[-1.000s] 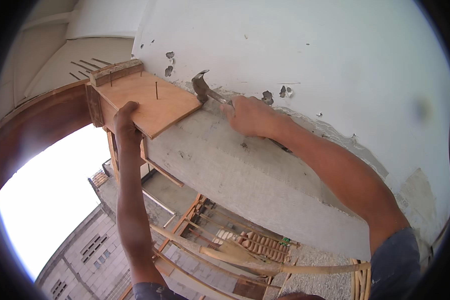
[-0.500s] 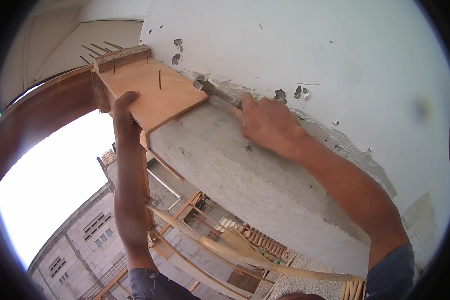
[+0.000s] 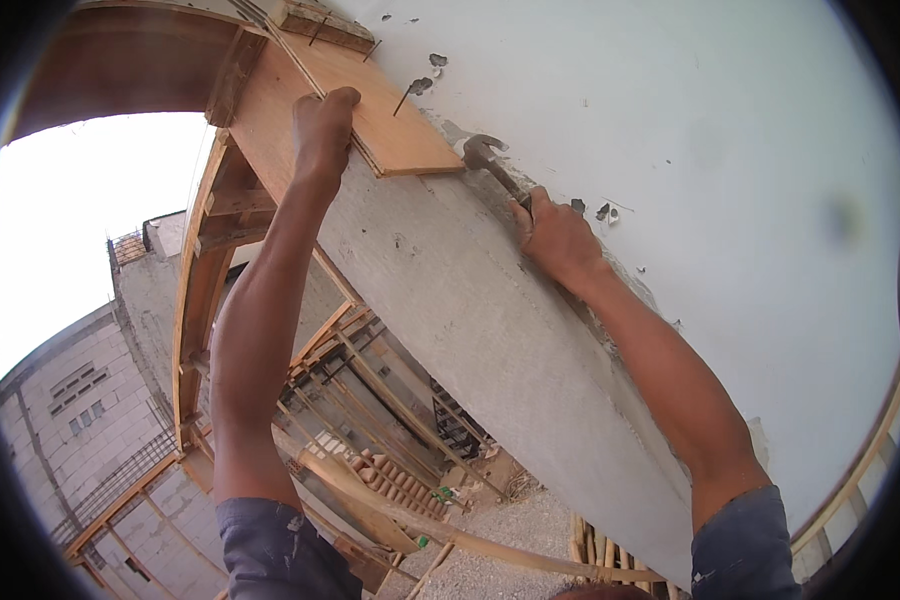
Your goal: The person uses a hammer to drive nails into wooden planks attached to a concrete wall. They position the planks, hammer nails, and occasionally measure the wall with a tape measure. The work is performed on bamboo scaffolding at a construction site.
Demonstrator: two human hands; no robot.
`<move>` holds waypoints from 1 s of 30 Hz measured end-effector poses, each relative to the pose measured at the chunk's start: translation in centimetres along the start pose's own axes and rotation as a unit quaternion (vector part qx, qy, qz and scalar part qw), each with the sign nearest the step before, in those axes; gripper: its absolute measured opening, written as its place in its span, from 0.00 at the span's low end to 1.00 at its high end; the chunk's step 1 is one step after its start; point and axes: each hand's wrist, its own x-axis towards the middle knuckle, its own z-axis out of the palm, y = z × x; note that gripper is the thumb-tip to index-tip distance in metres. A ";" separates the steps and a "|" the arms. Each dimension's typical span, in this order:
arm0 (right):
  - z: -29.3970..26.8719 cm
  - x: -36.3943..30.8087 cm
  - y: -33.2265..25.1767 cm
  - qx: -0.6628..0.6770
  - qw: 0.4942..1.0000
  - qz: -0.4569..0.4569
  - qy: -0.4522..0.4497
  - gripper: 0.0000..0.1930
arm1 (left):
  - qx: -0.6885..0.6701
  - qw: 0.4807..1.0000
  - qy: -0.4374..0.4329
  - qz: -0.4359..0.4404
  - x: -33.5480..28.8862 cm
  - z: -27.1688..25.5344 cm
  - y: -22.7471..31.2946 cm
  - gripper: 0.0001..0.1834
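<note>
The plywood board (image 3: 400, 140) sits a little left of the top centre of the frame, its lower end over the pale concrete beam (image 3: 470, 290). Its long axis slants from the upper left down to the right, and its cut end points toward the middle of the frame. It looks thin, flat and fairly stiff, probably modest in weight, dry rather than slippery, with edges that could splinter. The long lower-left edge seems the best hold, clear of the upright nail (image 3: 402, 100) near the opposite edge.

The left hand (image 3: 325, 130) is closed around that lower-left edge; the fingers underneath are hidden.

Just off the board's right-hand corner is the claw hammer (image 3: 500, 172); whether its head touches the wood, I cannot tell. Its long axis runs from the head down and right to the right hand (image 3: 560, 240), which is wrapped around the handle. It is likely rigid and head-heavy, so a grip low on the handle should suit it.

Farther out, a short wooden block (image 3: 325, 22) lies across the board's upper end, the pitted white wall (image 3: 690, 150) fills the upper right, and a curved brown panel (image 3: 130, 65) spans the upper left.
</note>
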 end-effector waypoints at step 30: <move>-2.8 1.2 -4.2 0.097 0.993 -0.054 0.052 0.31 | -0.161 0.983 0.072 0.047 -7.5 -13.4 -3.9 0.30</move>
